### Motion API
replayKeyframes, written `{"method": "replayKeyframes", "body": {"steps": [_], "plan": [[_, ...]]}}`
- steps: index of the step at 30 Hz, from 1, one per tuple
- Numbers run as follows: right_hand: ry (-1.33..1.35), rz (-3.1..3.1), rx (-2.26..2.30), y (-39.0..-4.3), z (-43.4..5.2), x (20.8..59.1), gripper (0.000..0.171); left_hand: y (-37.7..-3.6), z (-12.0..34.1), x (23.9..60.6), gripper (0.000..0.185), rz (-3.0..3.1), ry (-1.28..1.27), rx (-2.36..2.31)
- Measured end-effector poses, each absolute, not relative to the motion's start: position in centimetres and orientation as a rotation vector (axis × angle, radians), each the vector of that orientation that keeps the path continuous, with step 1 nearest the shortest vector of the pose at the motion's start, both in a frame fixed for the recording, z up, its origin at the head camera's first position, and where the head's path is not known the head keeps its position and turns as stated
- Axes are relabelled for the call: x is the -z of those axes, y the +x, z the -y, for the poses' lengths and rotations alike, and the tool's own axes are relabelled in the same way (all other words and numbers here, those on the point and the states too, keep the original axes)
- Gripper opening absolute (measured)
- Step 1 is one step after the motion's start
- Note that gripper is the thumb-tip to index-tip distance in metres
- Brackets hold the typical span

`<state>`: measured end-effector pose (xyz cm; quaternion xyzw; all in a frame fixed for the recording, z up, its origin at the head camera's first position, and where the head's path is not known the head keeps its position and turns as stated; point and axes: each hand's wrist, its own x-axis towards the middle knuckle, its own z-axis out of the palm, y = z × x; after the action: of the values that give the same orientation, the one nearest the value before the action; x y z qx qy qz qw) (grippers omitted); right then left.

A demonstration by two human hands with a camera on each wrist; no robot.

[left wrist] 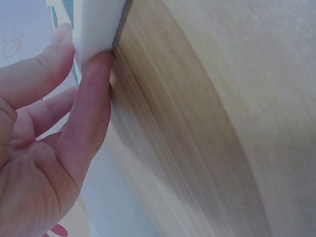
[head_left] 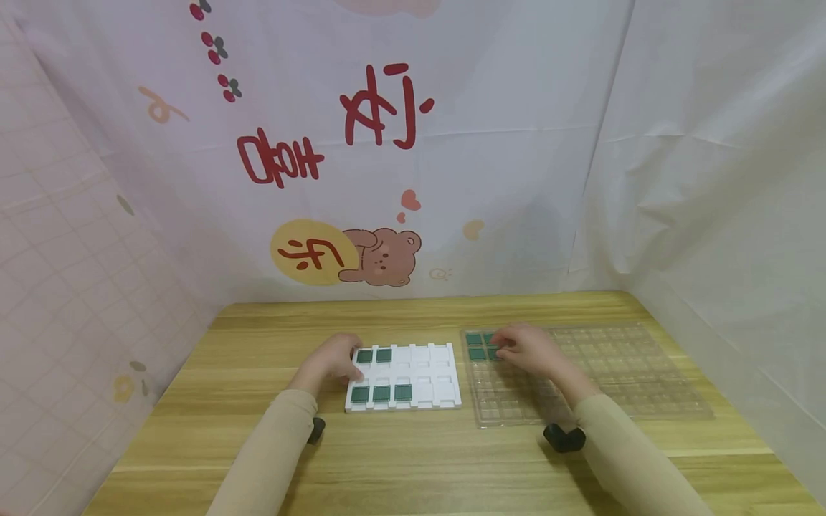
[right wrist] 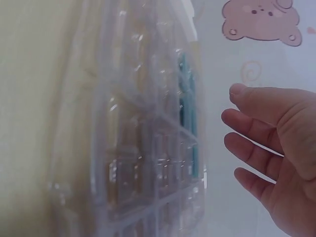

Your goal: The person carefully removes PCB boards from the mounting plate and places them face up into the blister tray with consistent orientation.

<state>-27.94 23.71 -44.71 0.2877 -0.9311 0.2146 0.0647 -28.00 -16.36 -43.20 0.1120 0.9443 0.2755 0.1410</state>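
My left hand (head_left: 337, 356) grips the left end of a white slotted tray (head_left: 445, 367). In the left wrist view, fingers press against the side of this tray (left wrist: 96, 27). Two small green square circuit boards (head_left: 383, 355) sit at the left of its back row, and three more fill the left of the front row. Over the back left corner of a clear plastic compartment tray (head_left: 645, 373) is my right hand (head_left: 530, 348), partly covering green boards (head_left: 477, 354) there. The right wrist view shows that hand (right wrist: 281, 138) with fingers apart and nothing between them.
Both trays lie side by side on a wood-grain table (head_left: 413, 466), the clear one on the right. A white printed cloth (head_left: 503, 179) hangs behind the table and along its sides. Each wrist wears a black band (head_left: 564, 438).
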Motion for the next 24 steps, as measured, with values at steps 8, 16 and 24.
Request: {"method": "replayKeyframes", "body": {"steps": [8, 16, 24], "plan": [[0.911, 2.720, -0.613, -26.7, -23.3, 43.5, 0.019, -28.1, 16.4, 43.2, 0.062, -2.730, 0.316, -0.768], [0.936, 2.599, -0.599, -25.6, -22.2, 42.3, 0.027, -28.2, 16.3, 43.3, 0.061, -2.730, 0.319, -0.774], [0.912, 2.528, -0.573, -24.6, -20.7, 41.1, 0.029, -28.1, 16.3, 43.2, 0.060, -2.734, 0.323, -0.793]]}}
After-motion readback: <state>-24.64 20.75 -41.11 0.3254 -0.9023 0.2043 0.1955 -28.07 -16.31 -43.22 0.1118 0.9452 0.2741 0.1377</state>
